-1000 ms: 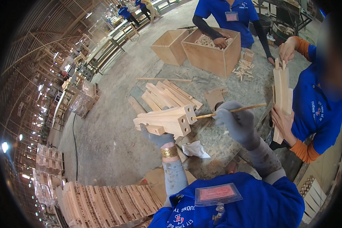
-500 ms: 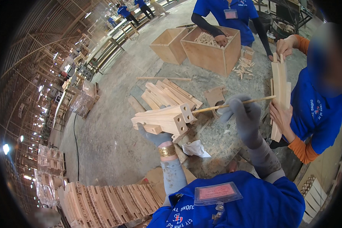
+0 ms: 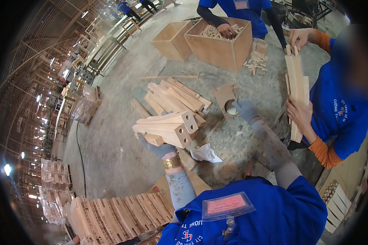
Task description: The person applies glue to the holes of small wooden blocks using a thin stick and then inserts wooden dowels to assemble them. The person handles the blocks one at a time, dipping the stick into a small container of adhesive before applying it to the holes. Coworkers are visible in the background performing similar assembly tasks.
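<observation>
My gloved left hand (image 3: 156,148) is closed under a bundle of pale wooden pieces (image 3: 161,129) with round holes in their end faces. A short wood block (image 3: 154,139) sits at the side of that bundle, by my fingers. My gloved right hand (image 3: 246,110) is closed at the rim of a small round pot (image 3: 226,108) with whitish stuff inside. The thin stick seen in this hand a moment earlier is now mostly hidden by the hand and the pot. Behind the bundle, several loose wooden pieces (image 3: 173,94) lie on the grey surface.
A crumpled white cloth (image 3: 206,153) lies near my left wrist. Beyond stand two plywood boxes (image 3: 221,53), the nearer holding dowels; more dowels (image 3: 256,62) lie beside it. At right a co-worker holds long wooden pieces (image 3: 297,83). Stacked drilled parts (image 3: 118,216) stand lower left.
My right hand has moved away from the hole ends, carrying the stick to the pot. My left hand still holds the wooden bundle. The whole view has shifted slightly.
</observation>
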A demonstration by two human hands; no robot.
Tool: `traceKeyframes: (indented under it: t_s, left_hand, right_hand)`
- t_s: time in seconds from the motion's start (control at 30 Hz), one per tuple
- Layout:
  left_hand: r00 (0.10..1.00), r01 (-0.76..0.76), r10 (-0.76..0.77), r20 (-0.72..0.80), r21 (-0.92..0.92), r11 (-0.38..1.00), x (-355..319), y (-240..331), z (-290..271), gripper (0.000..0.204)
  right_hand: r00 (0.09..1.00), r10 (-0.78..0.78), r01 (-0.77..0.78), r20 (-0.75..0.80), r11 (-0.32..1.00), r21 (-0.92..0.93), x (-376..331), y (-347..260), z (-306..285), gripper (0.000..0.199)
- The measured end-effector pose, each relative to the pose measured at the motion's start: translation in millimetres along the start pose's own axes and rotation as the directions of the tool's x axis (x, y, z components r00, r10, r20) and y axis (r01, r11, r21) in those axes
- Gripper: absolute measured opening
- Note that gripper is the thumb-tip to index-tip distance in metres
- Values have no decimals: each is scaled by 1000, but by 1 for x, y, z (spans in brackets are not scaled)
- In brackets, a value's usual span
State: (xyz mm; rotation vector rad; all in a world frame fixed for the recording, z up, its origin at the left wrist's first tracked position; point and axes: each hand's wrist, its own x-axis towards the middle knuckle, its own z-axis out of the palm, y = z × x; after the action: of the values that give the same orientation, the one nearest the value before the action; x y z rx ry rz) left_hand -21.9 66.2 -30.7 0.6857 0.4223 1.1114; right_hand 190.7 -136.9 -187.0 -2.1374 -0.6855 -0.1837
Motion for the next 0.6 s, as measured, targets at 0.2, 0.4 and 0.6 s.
traceKeyframes:
  t_s: [0.2,0.4,0.6]
  left_hand:
    - [999,35,-35,32,9,999,-1,6,-15,53]
    - [1000,-18,18,19,6,1000,2,4,-24,49]
    - [966,-257,243,87,389,885,6,-4,-36,34]
  right_hand:
    - [997,80,-82,24,991,107,3,-9,-2,34]
    - [997,78,-82,27,980,180,-11,-13,-7,29]
    - [791,564,-462,237,299,835,-21,-19,-14,27]
